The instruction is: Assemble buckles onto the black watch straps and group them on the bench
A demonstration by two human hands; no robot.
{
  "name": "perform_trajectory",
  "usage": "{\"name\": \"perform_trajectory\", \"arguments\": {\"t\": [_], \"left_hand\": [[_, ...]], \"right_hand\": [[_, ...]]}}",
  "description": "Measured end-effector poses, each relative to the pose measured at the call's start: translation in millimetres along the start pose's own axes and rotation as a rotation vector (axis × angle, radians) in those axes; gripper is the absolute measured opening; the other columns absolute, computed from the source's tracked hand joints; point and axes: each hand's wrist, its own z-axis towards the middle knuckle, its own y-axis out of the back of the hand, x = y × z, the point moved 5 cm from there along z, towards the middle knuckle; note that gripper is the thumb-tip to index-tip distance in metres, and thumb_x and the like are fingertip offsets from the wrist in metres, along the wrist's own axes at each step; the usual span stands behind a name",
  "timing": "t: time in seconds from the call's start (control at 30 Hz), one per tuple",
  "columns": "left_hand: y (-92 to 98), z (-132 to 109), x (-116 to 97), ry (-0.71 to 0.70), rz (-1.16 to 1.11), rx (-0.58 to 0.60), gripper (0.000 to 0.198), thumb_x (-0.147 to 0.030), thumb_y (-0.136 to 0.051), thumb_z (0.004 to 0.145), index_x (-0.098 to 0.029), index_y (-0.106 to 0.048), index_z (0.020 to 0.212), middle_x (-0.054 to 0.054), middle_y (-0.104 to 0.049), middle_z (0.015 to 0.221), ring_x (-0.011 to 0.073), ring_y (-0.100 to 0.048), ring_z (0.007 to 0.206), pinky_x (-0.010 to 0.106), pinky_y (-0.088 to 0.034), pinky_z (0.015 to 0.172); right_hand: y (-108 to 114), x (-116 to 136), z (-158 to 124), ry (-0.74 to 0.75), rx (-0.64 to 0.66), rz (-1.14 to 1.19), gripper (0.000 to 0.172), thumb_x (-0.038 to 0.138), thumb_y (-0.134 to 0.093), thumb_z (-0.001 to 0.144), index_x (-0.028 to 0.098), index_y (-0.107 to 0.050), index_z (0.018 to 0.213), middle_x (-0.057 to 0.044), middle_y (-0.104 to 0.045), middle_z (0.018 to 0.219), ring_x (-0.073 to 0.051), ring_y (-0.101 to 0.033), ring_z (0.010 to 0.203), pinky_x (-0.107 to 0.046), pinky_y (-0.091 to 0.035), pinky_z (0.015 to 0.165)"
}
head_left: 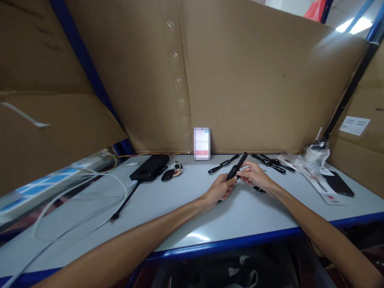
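My left hand (220, 189) is closed round the lower end of a slim black strap-like piece (238, 165) that points up and away from me. Just to its right, my right hand (254, 175) pinches the same piece near its middle, fingers pressed together. Both hands hover over the middle of a pale grey table (186, 208). Another black strap (223, 164) lies flat just behind the hands, and a small dark part (259, 189) rests under my right wrist.
Several more black straps (271, 163) lie at the back right beside clear plastic bags (313, 158) and a black phone (339, 184). A black box (150, 167), a key fob (171, 173), white cables (90, 188) and a small card (202, 143) stand left. Cardboard walls surround the table.
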Motion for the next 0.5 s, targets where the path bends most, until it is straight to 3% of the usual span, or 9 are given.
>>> {"name": "perform_trajectory", "arguments": {"t": [0.13,0.5], "left_hand": [[1.3,3.3,4.2,-0.032,0.026,-0.025,0.029,-0.045,-0.060,0.087,-0.020,-0.045,0.083,-0.012,-0.029,0.052,0.0037,-0.021,0.037,0.019,-0.012,0.036],[2.5,5.7,8.1,-0.097,0.035,-0.029,0.030,-0.045,-0.062,0.085,-0.020,-0.045,0.084,-0.012,-0.032,0.052,0.0035,-0.024,0.036,0.018,-0.015,0.035]], "right_hand": [[-4.0,3.4,-0.7,0.024,0.050,0.004,0.036,0.044,-0.075,0.069,0.018,-0.055,0.083,0.004,-0.060,0.057,-0.007,-0.045,0.041,-0.017,-0.033,0.033],[-1.9,6.9,-4.2,0.064,0.058,-0.002,0.033,0.043,-0.073,0.073,0.018,-0.055,0.085,0.004,-0.060,0.059,-0.008,-0.048,0.044,-0.018,-0.036,0.035]]}}
